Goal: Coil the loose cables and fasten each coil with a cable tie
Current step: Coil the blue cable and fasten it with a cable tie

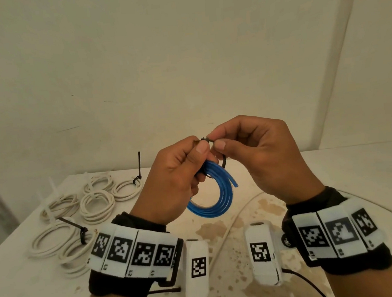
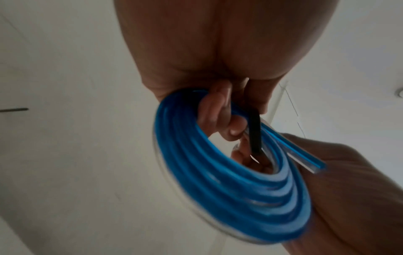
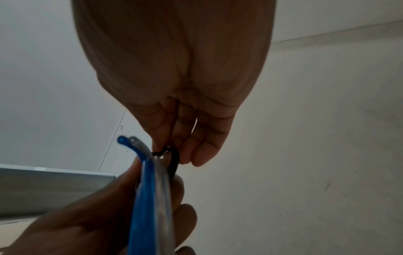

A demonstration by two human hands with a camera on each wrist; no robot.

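A blue cable coil hangs in the air above the table, and my left hand grips its top. A black cable tie loops round the coil's strands. My right hand pinches the tie's end just above the left thumb. In the left wrist view the blue coil fills the middle, with the black tie crossing it beside my fingers. From the right wrist the coil shows edge-on and the tie sits at my fingertips.
Several white cable coils lie on the left of the white table; some carry black ties, others white ones. A loose white cable runs across the stained middle. A wall stands close behind.
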